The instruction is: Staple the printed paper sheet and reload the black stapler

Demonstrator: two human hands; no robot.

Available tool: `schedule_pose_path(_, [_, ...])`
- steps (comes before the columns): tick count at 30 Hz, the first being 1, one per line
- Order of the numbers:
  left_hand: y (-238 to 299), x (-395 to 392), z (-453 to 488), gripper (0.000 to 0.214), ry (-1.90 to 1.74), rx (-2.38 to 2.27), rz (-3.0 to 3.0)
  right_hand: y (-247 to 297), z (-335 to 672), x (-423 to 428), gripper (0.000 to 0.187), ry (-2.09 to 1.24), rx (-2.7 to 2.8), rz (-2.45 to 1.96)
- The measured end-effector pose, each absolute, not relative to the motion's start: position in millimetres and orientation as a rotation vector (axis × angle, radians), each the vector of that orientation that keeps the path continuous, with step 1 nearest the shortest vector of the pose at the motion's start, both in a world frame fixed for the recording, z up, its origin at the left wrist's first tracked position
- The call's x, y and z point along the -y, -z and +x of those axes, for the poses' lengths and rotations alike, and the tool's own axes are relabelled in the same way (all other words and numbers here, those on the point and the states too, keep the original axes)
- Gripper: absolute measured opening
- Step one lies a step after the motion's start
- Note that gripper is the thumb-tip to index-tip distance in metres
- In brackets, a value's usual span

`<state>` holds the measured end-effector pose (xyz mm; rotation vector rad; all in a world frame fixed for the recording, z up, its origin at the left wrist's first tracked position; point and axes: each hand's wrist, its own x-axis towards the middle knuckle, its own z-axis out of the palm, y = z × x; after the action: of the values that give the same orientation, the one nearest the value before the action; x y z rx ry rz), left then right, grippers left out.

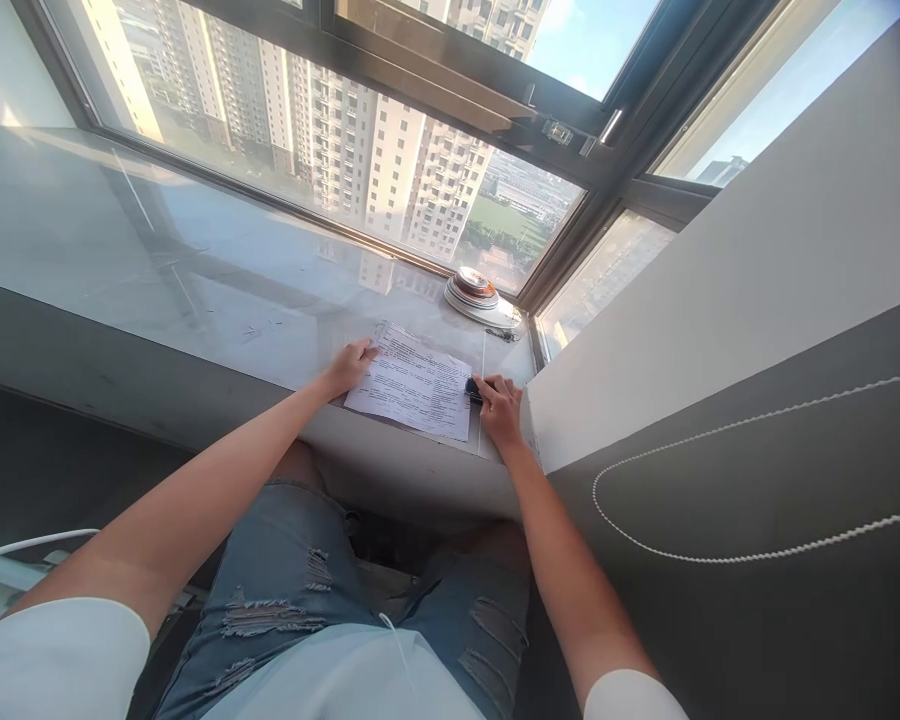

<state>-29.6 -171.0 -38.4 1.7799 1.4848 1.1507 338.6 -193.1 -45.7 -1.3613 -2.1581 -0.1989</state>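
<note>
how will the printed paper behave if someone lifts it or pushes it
The printed paper would probably sag when lifted, since it looks thin, and is likely light. Pushed, it might slide easily, as the sill is glossy with reflections, though the left hand pinching its left edge would likely hold it back.

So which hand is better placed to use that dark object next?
Probably the right hand: it holds the dark object at the right edge of the paper. The left hand grips the opposite edge.
</note>
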Motion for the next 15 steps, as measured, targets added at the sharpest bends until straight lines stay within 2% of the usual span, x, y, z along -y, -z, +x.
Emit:
schedule_pose_path(6, [40, 169, -30, 0.034, -1.143, -1.488, 1.762, 42, 337, 193, 0.057, 0.229, 2.255, -1.393])
schedule_pose_path(15, [42, 167, -32, 0.033, -1.153, -1.496, 1.827, 37, 336, 202, 0.056, 0.218, 2.285, -1.433])
